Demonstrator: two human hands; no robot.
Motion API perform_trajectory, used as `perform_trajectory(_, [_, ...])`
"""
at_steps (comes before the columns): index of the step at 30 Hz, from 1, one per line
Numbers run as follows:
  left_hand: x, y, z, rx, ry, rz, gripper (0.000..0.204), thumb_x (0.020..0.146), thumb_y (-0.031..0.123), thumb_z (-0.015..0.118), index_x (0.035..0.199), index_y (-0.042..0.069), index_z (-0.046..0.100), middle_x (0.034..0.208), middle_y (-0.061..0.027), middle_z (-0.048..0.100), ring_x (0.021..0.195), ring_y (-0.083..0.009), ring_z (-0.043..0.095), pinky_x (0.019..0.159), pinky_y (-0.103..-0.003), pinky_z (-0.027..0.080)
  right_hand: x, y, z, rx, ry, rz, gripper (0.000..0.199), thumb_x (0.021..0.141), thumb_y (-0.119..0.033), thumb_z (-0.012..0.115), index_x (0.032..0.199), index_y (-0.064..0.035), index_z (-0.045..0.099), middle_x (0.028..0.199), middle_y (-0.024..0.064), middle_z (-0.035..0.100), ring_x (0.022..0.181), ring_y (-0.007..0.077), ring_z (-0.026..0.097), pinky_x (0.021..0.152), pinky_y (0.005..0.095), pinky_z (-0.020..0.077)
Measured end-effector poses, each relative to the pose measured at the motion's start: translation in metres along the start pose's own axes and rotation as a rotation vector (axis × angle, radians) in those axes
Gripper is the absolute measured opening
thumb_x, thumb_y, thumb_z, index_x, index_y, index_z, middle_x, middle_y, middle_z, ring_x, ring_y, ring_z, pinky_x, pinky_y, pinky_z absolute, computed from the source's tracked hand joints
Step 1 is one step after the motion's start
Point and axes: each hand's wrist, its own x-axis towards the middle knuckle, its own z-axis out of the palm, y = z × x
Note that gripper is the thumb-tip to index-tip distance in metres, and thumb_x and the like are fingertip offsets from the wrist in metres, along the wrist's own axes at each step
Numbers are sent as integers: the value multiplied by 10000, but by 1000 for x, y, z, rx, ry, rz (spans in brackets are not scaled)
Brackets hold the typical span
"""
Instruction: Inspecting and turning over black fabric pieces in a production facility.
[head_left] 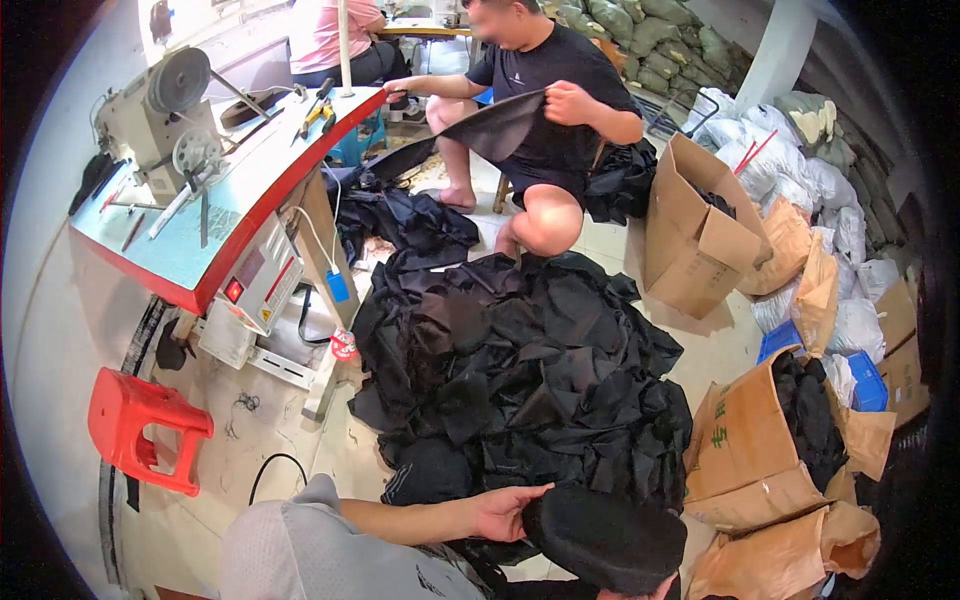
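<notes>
Between my two hands is a black, oval, soft fabric piece [605, 535], held low in front of me. My left hand [500, 512] pinches its left edge, thumb along the top. At its lower right edge, my right hand [645, 592] grips it too, mostly cut off by the picture's lower rim. A large heap of black cloth pieces [530, 360] covers the floor just beyond. Nearer to my left arm, a darker rounded black piece [435, 470] lies at the heap's edge.
Across the heap a seated person [545, 110] stretches a long black cloth [490, 128]. To the left stand a sewing machine [175, 130] on a red-edged table [215, 240] and a red stool [150, 430]. Cardboard boxes [700, 225] and white sacks [800, 180] line the right.
</notes>
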Motion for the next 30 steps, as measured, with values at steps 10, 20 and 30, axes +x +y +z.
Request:
perform_trajectory(10, [100, -33, 134, 548, -377, -23, 215, 991, 243, 640, 1137, 88, 672, 1111, 4, 716, 954, -107, 685, 860, -289, 553, 37, -46, -102, 80, 427, 243, 695, 878, -474, 657, 1344, 35, 574, 1375, 214, 574, 1278, 381, 522, 1080, 510, 378])
perform_trajectory(20, [187, -63, 101, 1052, 14, -52, 230, 934, 279, 679, 1059, 87, 702, 945, -13, 699, 828, -131, 629, 721, -304, 476, -14, 27, -268, -931, 224, -38, 534, 905, -385, 654, 1249, 23, 648, 1209, 242, 674, 1041, 368, 675, 785, 467, 564])
perform_trajectory(30, [234, -55, 59, 1236, 304, -87, 425, 886, 305, 749, 1179, 5, 680, 1171, -99, 669, 964, -260, 665, 800, -436, 523, 9, 43, -269, -700, 428, 303, 495, 915, -364, 605, 1286, -37, 624, 1186, 178, 680, 1044, 319, 665, 850, 441, 541])
